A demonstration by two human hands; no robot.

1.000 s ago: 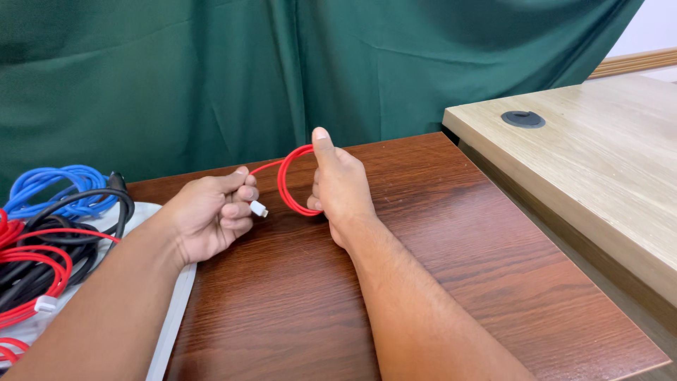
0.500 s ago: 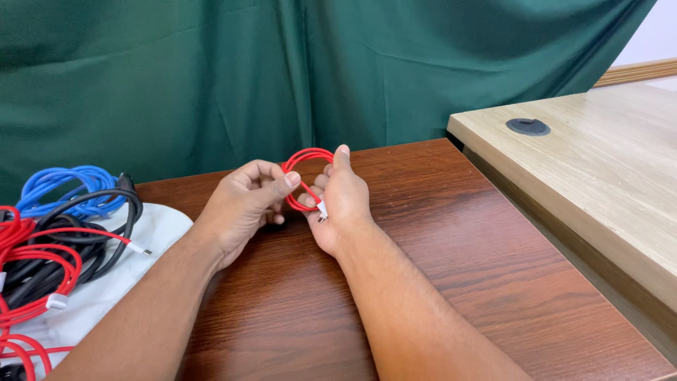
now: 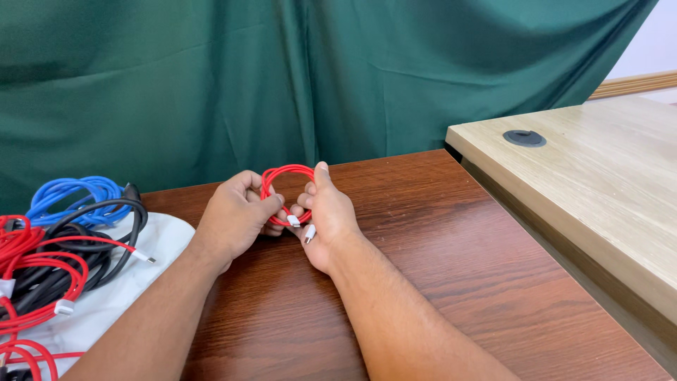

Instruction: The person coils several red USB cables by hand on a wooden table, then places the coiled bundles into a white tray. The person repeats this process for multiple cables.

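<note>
On the brown table [image 3: 437,282], left hand [image 3: 236,215] and right hand [image 3: 328,219] pinch a red cable coil [image 3: 285,173], partly hiding it.

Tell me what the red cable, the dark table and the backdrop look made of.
Red cable: smooth rubbery plastic jacket, white hard-plastic plugs. Dark table: glossy wood or wood-look laminate, grain visible; can't tell which. Backdrop: matte green woven cloth, hanging in soft folds.

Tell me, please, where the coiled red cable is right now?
In the head view, the coiled red cable is held between the left hand and right hand, above the dark wooden table.
</note>
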